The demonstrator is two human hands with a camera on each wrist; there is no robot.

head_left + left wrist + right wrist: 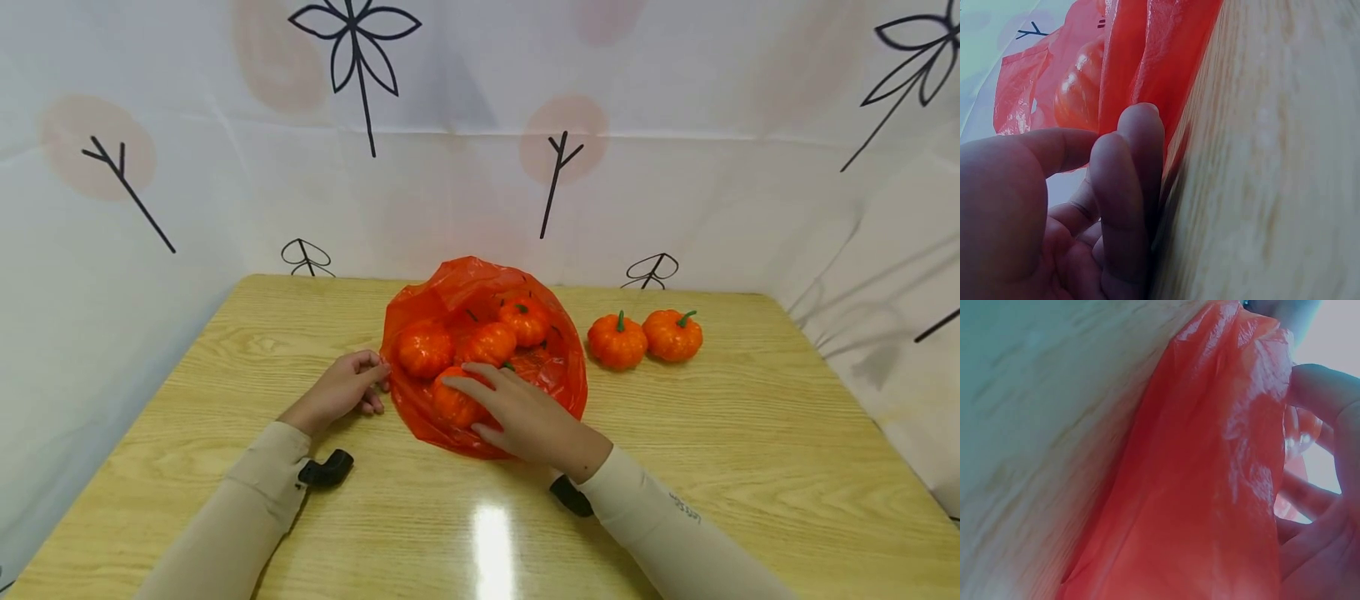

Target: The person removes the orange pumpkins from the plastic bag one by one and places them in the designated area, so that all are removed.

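A thin red plastic bag lies spread open on the table, with several small orange toy pumpkins inside. At its left edge, my left hand pinches the bag's rim between thumb and fingers; the left wrist view shows the red film at the fingertips. My right hand reaches over the bag's near side, its fingers and thumb around the nearest pumpkin. Behind that one sit other pumpkins in the bag. In the right wrist view the bag's side hides much of the held pumpkin.
Two more orange pumpkins with green stems, one beside the other, stand on the table right of the bag. The wooden table ends at the back against a white patterned cloth. A black wrist fitting sits at the left sleeve.
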